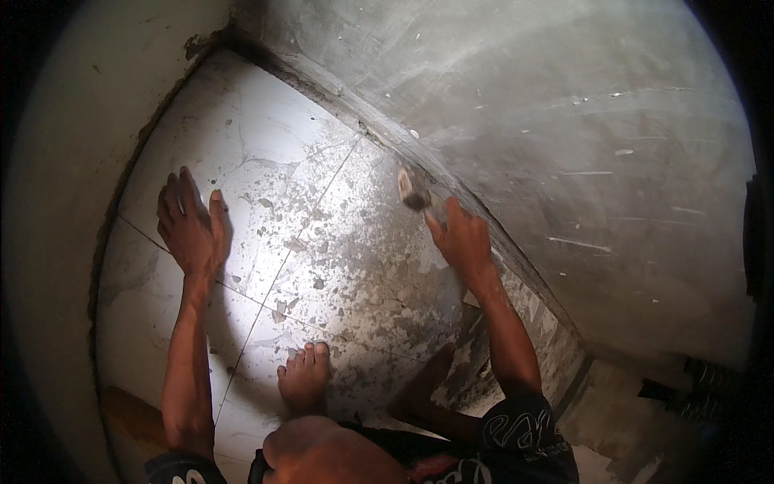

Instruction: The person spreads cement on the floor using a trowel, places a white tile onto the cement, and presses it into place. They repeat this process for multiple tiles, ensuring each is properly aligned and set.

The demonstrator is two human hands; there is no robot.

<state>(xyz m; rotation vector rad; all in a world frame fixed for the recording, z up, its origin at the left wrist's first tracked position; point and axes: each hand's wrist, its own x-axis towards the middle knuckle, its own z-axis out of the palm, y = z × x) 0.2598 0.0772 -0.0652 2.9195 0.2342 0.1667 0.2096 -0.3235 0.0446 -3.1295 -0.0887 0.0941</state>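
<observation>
My left hand (pixel 190 226) is open, its fingers spread over the white floor tiles (pixel 266 89). A shadow falls beside it; whether the palm touches the tile I cannot tell. On the right, my right hand (pixel 465 246) is closed around the handle of what looks like a hammer (pixel 413 192). Its blocky, worn head is slightly blurred and points toward the base of the grey wall. Broken grey mortar crumbs (pixel 318 282) and dust cover the tiles between my hands.
A rough ledge (pixel 379 133) runs along the foot of the grey plastered wall (pixel 588 137). A pale wall (pixel 81 145) borders the floor at left. My bare foot (pixel 305 373) rests on the tiles near me. Dark items (pixel 685 391) lie at the lower right.
</observation>
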